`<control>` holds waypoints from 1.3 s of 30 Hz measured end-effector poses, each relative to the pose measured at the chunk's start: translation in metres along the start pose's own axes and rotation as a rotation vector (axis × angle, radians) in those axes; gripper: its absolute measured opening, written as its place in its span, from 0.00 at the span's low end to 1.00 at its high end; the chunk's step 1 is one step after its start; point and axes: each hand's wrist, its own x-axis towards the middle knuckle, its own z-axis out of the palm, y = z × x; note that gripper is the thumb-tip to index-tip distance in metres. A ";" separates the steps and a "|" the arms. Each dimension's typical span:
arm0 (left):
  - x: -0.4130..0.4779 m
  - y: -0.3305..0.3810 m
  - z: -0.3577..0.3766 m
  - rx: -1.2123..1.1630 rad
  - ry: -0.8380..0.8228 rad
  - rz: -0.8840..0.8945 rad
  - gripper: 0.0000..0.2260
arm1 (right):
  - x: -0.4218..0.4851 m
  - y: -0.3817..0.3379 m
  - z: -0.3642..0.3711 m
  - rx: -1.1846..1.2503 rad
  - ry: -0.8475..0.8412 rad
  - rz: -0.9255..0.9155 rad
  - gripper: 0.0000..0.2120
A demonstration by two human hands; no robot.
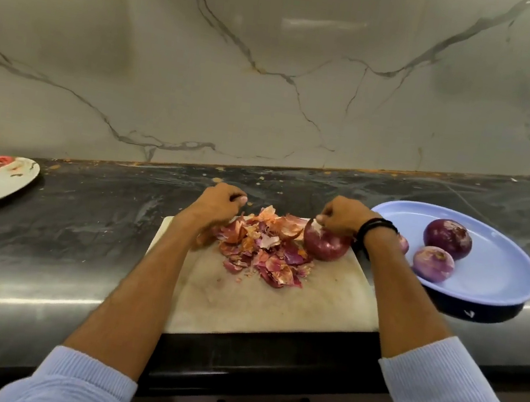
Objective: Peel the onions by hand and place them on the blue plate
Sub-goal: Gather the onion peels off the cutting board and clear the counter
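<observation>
Centrally in the head view, both forearms reach forward over the board (276, 307), sleeves pushed back. The left hand (219, 205) sits knuckles-up at the left edge of the peels (260, 251), fingers curled in; whether it holds a scrap cannot be told. The right hand (342, 219), a black band (375, 228) on its wrist, is curled over the onion (325, 247), fingertips pinching skin at its top. That onion rests on the board's upper right corner, purple and glossy, its top pale. Right of it, the blue plate (514, 267) holds a dark onion (447, 238) and a pale onion (433, 263), touching.
</observation>
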 end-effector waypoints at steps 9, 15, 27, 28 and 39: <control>0.029 0.014 0.012 0.145 -0.124 0.039 0.07 | -0.017 -0.019 0.002 0.046 0.014 -0.111 0.14; 0.029 0.018 0.008 0.223 -0.143 0.087 0.08 | -0.028 -0.026 0.002 0.155 0.159 -0.228 0.13; 0.022 0.007 0.003 0.236 -0.200 0.150 0.15 | -0.028 -0.022 0.012 0.229 0.240 -0.223 0.13; 0.022 0.006 0.005 0.250 -0.191 0.160 0.15 | -0.028 -0.022 0.013 0.228 0.245 -0.220 0.13; 0.016 0.001 0.019 0.249 0.024 0.036 0.09 | -0.032 -0.008 0.005 0.407 0.430 -0.048 0.14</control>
